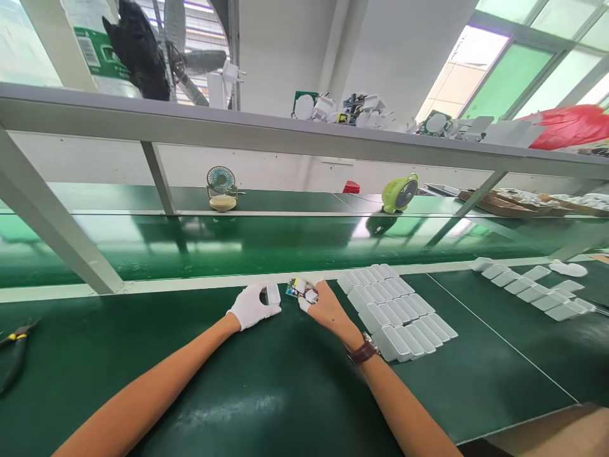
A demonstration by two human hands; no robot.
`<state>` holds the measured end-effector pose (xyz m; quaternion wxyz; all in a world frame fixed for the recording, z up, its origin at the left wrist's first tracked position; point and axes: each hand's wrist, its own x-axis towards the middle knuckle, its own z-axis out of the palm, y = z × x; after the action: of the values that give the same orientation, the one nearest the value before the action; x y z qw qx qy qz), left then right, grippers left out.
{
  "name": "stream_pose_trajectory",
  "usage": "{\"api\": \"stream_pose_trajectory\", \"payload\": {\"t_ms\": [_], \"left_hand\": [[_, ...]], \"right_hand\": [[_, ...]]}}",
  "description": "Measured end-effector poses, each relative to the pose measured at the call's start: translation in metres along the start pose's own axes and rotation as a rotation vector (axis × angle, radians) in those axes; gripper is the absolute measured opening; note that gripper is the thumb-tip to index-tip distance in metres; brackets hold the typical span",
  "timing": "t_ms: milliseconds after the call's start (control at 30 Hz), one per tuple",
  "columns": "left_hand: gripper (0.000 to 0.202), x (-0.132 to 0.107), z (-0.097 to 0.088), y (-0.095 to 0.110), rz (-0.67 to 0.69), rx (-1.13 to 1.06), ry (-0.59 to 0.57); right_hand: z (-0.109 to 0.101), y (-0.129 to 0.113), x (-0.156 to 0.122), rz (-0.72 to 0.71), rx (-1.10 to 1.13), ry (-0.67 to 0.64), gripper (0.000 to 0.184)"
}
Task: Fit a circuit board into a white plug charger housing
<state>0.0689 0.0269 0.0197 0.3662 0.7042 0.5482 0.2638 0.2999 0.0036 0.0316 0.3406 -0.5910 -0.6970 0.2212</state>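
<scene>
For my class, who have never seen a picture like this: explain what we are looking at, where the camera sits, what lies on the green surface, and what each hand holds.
The camera sits on a person's head and looks forward and down, so the two arms reaching in from below are that person's own. The left hand wears a white glove and holds a small white case. The right hand, bare except for white fingertip covers, holds a small circuit board; a watch is on that wrist. They work over a green table. To the right lie white cases in rows, with more further off. Pliers lie at far left. Beyond are two small fans.
</scene>
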Motion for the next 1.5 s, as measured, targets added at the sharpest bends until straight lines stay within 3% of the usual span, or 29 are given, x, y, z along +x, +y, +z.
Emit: {"api": "stream_pose_trajectory", "payload": {"t_ms": [133,300,433,600,800,1167,1500], "left_hand": [[0.062,-0.015,-0.015,-0.011,0.003,-0.096,-0.01],[0.059,-0.05,-0.034,-0.033,0.037,-0.198,0.04],[0.063,-0.066,-0.034,-0.037,0.038,-0.156,0.09],[0.068,-0.068,-0.025,-0.04,0.106,-0.059,0.109],[0.069,-0.067,-0.022,-0.046,0.252,-0.029,0.14],[0.073,-0.066,-0.019,-0.052,0.386,0.029,0.153],[0.072,-0.066,-0.02,-0.051,0.356,0.028,0.107]], "right_hand": [[0.007,-0.019,0.001,-0.053,0.132,0.021,0.059],[0.022,-0.037,-0.024,-0.167,0.399,-0.003,0.06],[0.026,-0.043,-0.037,-0.413,0.228,0.05,0.046],[0.03,-0.046,-0.043,-0.608,0.062,0.091,0.057],[0.033,-0.051,-0.05,-0.574,0.0,0.003,0.063],[0.032,-0.06,-0.051,-0.546,-0.05,-0.084,0.07],[0.032,-0.06,-0.053,-0.519,-0.068,-0.084,0.073]]}}
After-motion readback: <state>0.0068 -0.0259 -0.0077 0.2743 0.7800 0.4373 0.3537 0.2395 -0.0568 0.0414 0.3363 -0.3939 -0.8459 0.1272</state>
